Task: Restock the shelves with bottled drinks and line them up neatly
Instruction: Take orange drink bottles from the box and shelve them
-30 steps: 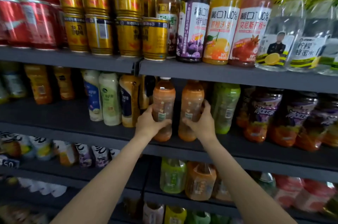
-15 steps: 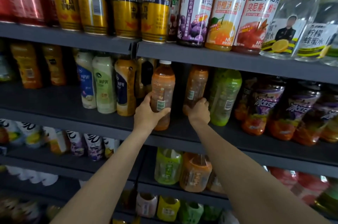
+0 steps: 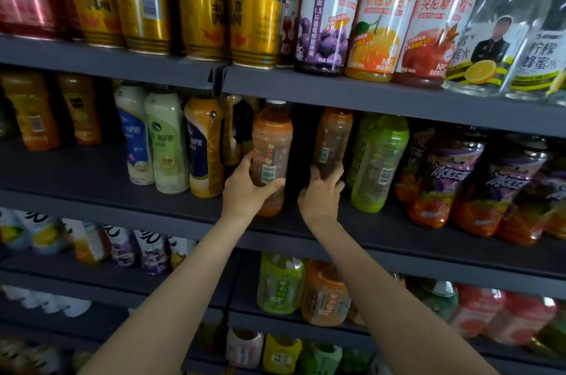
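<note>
Two orange tea bottles stand on the dark middle shelf [image 3: 92, 197]. My left hand [image 3: 245, 190] grips the nearer orange bottle [image 3: 271, 141] round its lower half, near the shelf's front edge. My right hand [image 3: 321, 193] holds the base of the second orange bottle [image 3: 333, 138], which sits deeper in the shelf, beside a green bottle [image 3: 376, 160]. Both bottles are upright with their barcode labels facing me.
Milk-drink bottles [image 3: 165, 141] stand left of my hands, dark red iced-tea bottles [image 3: 441, 178] to the right. The upper shelf carries gold cans [image 3: 254, 19] and juice bottles [image 3: 386, 16]. Lower shelves hold green and orange bottles [image 3: 281, 282].
The right-hand bottle has gone further back into the shelf, my right hand sliding down to its base. The left hand keeps its bottle near the front. The view has moved closer.
</note>
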A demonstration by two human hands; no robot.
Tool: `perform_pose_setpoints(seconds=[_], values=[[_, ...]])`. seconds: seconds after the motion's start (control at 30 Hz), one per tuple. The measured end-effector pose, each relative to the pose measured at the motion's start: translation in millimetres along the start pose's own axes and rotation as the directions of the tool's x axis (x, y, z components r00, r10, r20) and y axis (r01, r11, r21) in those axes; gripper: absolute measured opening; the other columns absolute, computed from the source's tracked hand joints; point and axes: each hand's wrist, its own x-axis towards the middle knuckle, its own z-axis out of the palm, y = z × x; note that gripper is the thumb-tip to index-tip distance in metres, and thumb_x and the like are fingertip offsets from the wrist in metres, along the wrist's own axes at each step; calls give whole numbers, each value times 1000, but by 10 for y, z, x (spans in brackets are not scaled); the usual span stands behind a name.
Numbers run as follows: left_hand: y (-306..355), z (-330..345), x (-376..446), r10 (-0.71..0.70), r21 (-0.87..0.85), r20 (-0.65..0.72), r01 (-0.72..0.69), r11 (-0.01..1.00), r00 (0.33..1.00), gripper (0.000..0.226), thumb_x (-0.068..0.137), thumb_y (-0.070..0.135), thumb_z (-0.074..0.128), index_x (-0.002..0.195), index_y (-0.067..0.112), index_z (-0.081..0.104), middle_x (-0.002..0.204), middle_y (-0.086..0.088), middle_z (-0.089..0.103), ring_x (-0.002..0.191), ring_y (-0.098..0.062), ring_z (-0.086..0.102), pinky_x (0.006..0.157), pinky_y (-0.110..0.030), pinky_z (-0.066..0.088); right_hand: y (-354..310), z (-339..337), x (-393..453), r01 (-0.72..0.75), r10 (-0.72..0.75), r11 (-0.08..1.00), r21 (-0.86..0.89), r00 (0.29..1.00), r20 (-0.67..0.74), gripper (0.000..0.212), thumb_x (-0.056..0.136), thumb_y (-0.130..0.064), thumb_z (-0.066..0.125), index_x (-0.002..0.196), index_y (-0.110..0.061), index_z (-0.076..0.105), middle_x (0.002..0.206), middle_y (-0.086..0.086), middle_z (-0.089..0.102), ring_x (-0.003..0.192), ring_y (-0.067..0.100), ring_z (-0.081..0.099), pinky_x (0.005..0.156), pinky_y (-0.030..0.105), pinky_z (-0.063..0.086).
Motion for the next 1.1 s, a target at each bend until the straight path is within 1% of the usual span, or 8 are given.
perform_pose_setpoints(seconds=[0.13, 0.27, 0.37, 0.63, 0.73, 0.8, 0.93, 1.1], values=[[24, 43, 64, 0, -2, 30, 0, 1000, 1000, 71, 76, 33, 74, 137, 18, 39, 129, -3, 55, 122, -21, 49, 100, -35, 41, 46, -63, 197, -81, 82, 997, -13, 983, 165, 68, 91, -9, 53, 147, -18, 16, 152, 16, -9, 132, 39, 26, 104, 42, 37], [36, 119, 158, -14, 35, 79, 12, 999, 997, 72, 78, 31, 73, 138, 16, 38, 132, -6, 53, 124, -22, 47, 100, -32, 39, 105, -115, 267, -140, 115, 988, 61, 947, 300, 77, 89, -5, 54, 149, -12, 6, 153, 15, -3, 133, 38, 29, 107, 40, 34], [29, 236, 210, -29, 158, 77, 17, 987, 997, 74, 77, 33, 73, 140, 15, 37, 133, -14, 43, 124, -27, 43, 102, -33, 35, 196, -194, 171, -76, 28, 986, 145, 951, 307, 71, 90, -1, 48, 148, -11, 10, 152, 17, 1, 134, 37, 29, 106, 38, 35], [235, 717, 451, -123, 202, 42, 112, 973, 992, 69, 80, 33, 69, 138, 13, 37, 132, -15, 41, 121, -30, 45, 96, -36, 40, 461, -418, -45, 48, -108, 967, 250, 967, 231, 52, 90, 2, 46, 139, -6, 30, 138, 15, 24, 113, 31, 49, 86, 21, 37], [292, 876, 549, -156, 115, 41, 151, 982, 987, 62, 83, 27, 67, 136, 12, 39, 131, -15, 47, 120, -29, 47, 94, -35, 41, 436, -427, -8, 67, -141, 953, 295, 961, 239, 55, 89, 4, 47, 140, -8, 31, 139, 13, 25, 121, 30, 44, 100, 26, 37], [279, 928, 631, -185, 44, 67, 182, 982, 980, 60, 85, 19, 64, 138, 12, 37, 129, -13, 53, 121, -27, 50, 94, -32, 41, 360, -402, 59, 141, -232, 938, 317, 934, 270, 61, 88, 7, 45, 143, -12, 29, 146, 11, 21, 132, 27, 35, 105, 19, 28], [155, 798, 636, -254, -25, 135, 260, 965, 958, 69, 90, 3, 51, 148, 18, 16, 138, -8, 48, 127, -24, 45, 101, -29, 38, 195, -255, 258, 123, -234, 959, 256, 854, 465, 70, 90, 6, 42, 150, -16, 13, 158, 3, 1, 144, 20, 10, 108, 17, 11], [-91, 270, 288, -35, 91, 110, 25, 995, 993, 61, 93, 3, 45, 147, 19, 21, 143, -1, 42, 128, -17, 42, 93, -14, 32, 8, -110, 302, 17, -111, 980, 200, 876, 470, 65, 91, 3, 42, 148, -12, 15, 158, 6, 2, 144, 21, 11, 111, 20, 15]])
